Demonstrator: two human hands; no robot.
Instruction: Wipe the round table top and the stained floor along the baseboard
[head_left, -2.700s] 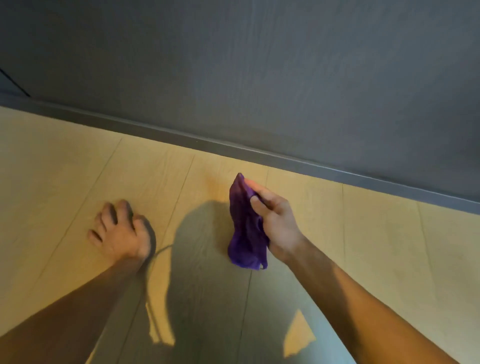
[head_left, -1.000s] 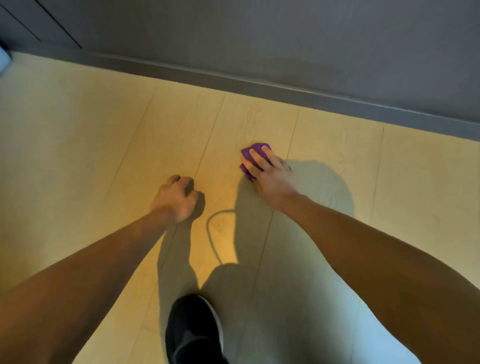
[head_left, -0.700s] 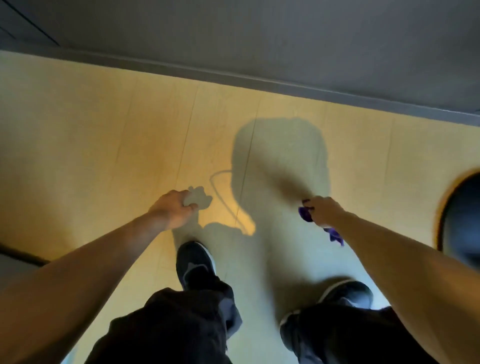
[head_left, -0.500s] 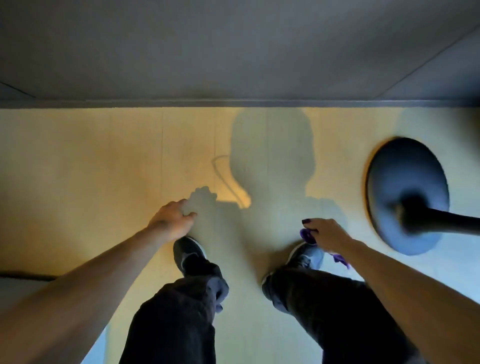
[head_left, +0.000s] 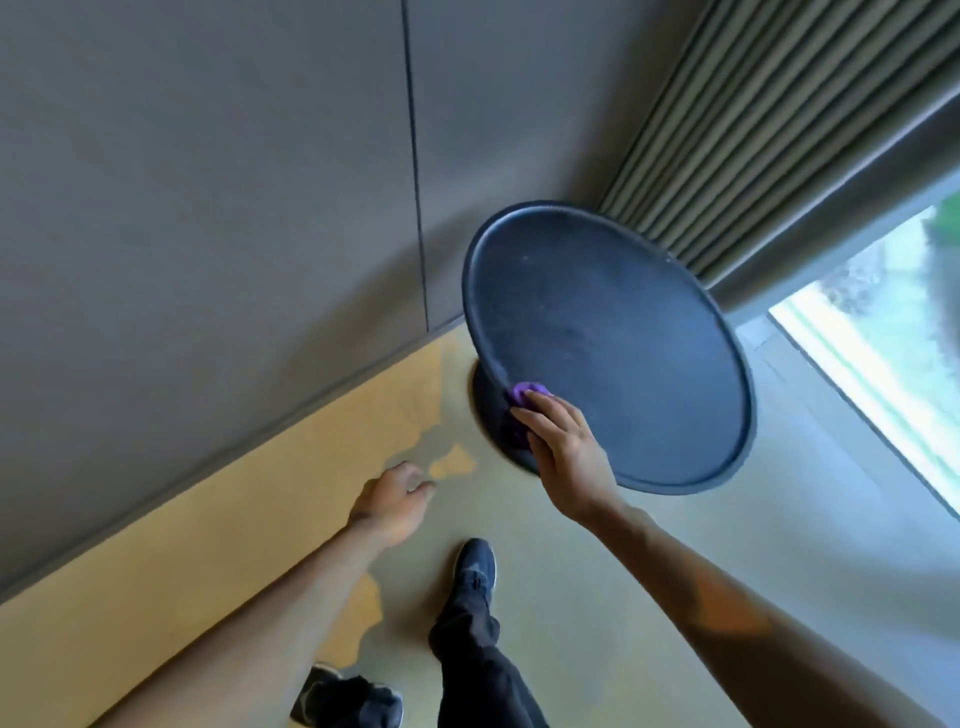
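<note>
A dark round table top (head_left: 613, 338) with a raised rim stands in the upper middle of the view, dusty and streaked. My right hand (head_left: 563, 452) presses a purple cloth (head_left: 524, 392) flat against the table's near left rim; most of the cloth is hidden under my fingers. My left hand (head_left: 392, 499) hangs free above the pale wooden floor (head_left: 218, 545), fingers loosely curled with nothing in them. The grey baseboard (head_left: 291, 410) runs diagonally along the wall to the left of the table.
A grey panelled wall (head_left: 208, 182) fills the upper left. A pleated curtain (head_left: 769, 119) and a bright window (head_left: 883, 332) are at the right. The table's dark base (head_left: 491, 410) sits on the floor. My dark shoes (head_left: 475, 564) and trousers are below.
I have risen from crouching at the floor and turned right. My right hand has carried the purple cloth up from near my shoe onto the table's rim. My left hand has left the floor.
</note>
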